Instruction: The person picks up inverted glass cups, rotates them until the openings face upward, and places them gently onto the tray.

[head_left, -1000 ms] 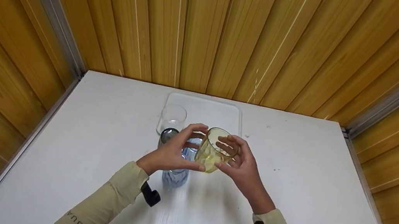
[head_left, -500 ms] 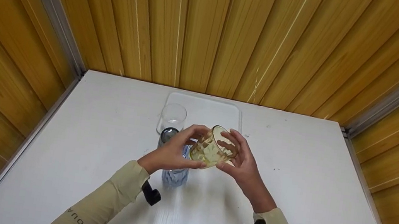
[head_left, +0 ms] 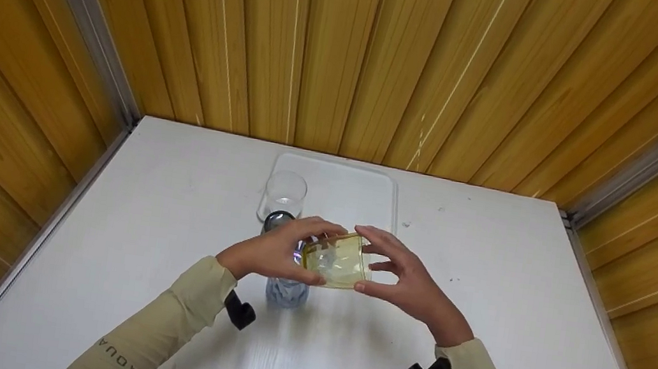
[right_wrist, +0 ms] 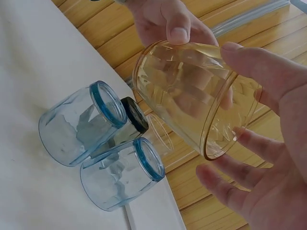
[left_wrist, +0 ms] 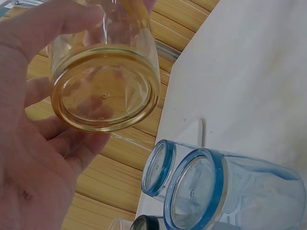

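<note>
A yellow-tinted drinking glass [head_left: 339, 262] lies sideways in the air between both hands, its base toward the left and its rim toward the right. My left hand [head_left: 278, 251] grips it near the base, thumb below and fingers above in the head view. At the rim, my right hand [head_left: 408, 282] holds it between thumb and index finger, with other fingers spread apart. In the right wrist view two blue glasses [right_wrist: 76, 127] stand upside down, one beside the other. A dark grey glass [head_left: 279, 221] is behind the left hand, partly hidden.
A white tray [head_left: 358, 182] lies at the back of the white table [head_left: 482, 283]. A clear glass [head_left: 286, 194] stands at the tray's left side. Wood-patterned panels [head_left: 335, 50] enclose the table behind and on both sides.
The yellow glass has turned from nearly upright, mouth up, to lying sideways with its rim to the right. Both hands have come slightly lower with it, and the right hand moved slightly right.
</note>
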Motion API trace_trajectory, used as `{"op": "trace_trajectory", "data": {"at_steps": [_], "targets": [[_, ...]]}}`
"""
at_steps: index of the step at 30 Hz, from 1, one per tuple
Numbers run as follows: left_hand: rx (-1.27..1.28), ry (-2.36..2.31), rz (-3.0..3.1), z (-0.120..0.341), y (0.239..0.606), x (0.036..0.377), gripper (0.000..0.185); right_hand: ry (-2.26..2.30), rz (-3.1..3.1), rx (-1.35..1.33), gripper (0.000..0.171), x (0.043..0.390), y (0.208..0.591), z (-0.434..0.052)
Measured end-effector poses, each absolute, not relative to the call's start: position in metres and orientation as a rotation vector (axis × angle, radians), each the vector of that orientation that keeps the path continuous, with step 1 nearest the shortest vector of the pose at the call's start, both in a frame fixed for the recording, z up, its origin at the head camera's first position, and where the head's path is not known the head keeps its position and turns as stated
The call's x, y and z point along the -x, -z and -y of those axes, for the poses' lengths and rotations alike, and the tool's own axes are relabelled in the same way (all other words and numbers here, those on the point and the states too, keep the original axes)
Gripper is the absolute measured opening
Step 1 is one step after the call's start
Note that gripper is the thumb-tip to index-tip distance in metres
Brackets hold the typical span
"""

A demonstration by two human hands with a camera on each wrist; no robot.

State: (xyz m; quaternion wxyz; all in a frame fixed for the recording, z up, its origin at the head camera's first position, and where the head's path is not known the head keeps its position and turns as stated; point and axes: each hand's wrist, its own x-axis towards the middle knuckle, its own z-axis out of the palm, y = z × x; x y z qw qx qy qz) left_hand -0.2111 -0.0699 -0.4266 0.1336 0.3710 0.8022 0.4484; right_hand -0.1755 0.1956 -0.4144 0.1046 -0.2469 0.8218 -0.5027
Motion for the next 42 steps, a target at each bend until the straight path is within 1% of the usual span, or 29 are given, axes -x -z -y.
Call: {"op": "trace_trajectory", "data": {"at_steps": [2, 5, 11, 17, 21, 29, 35, 42], "targets": [[-1.075, -1.283, -2.328, 0.07, 0.428, 0.211, 0.075, 1.476, -2.422, 0.723, 0.075, 0.176, 0.415, -0.196], [-1.057, -1.267, -2.339, 0.071, 0.431, 0.211, 0.082, 1.476, -2.437, 0.71, 0.072, 0.178, 0.415, -0.197], [-0.917, -1.227, -2.388, 0.078, 0.434, 0.21, 0.093, 1.43, -2.53, 0.643, 0.069, 0.183, 0.414, -0.202], [-0.838, -0.911, -2.612, 0.08, 0.44, 0.209, 0.096, 1.407, -2.593, 0.615, 0.069, 0.186, 0.413, -0.207], [-0.828, -0.756, -2.708, 0.08, 0.444, 0.208, 0.09, 1.407, -2.605, 0.619, 0.07, 0.188, 0.413, -0.209], [-0.854, -0.651, -2.759, 0.079, 0.451, 0.207, 0.067, 1.412, -2.645, 0.603, 0.072, 0.189, 0.411, -0.208], [-0.92, -0.565, -2.787, 0.079, 0.453, 0.206, 0.058, 1.429, -2.658, 0.605, 0.07, 0.191, 0.41, -0.208], [-0.988, -0.524, -2.785, 0.08, 0.456, 0.207, 0.053, 1.44, -2.661, 0.587, 0.07, 0.194, 0.409, -0.206]]}}
